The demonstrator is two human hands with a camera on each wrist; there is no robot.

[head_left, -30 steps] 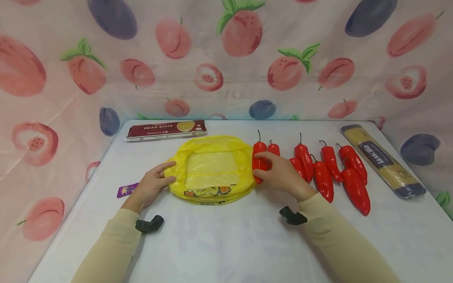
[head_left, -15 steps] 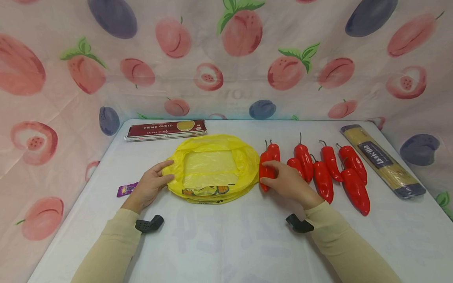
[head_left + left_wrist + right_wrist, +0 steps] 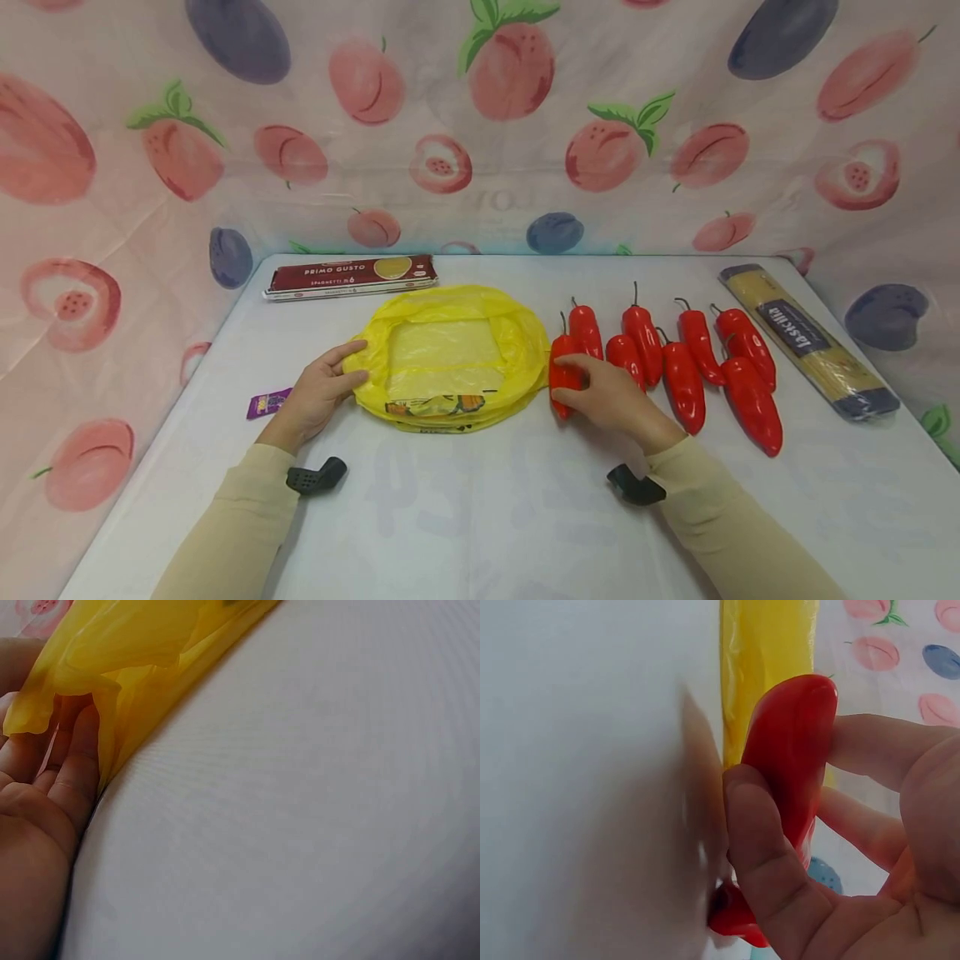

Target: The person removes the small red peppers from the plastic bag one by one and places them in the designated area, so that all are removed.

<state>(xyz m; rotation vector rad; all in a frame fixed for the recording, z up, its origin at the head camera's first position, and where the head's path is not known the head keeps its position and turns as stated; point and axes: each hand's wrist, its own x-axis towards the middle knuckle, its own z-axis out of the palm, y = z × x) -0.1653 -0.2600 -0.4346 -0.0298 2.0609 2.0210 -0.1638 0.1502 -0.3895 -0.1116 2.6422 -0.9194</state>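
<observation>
A yellow plastic bag (image 3: 444, 408) lies mid-table, its mouth spread wide and facing up. My left hand (image 3: 318, 392) grips its left edge; in the left wrist view the yellow plastic (image 3: 135, 660) drapes over some of the fingers (image 3: 79, 765). Just right of the bag, my right hand (image 3: 611, 398) holds a long red pepper (image 3: 562, 379) between thumb and fingers, stem pointing away from me. The right wrist view shows this pepper (image 3: 795, 742) pinched, with yellow plastic (image 3: 769, 645) behind it. Several more red peppers (image 3: 684, 387) lie farther right.
At the back left is a dark red spaghetti pack (image 3: 352, 277). Another spaghetti pack (image 3: 810, 342) lies slanted along the right side. A small purple packet (image 3: 266, 403) sits beside my left hand. Patterned cloth (image 3: 480, 167) hangs behind the white table (image 3: 480, 517).
My right hand has moved the pepper slightly right and toward me, away from the bag's right edge. The left hand has stayed on the bag nearly unmoved.
</observation>
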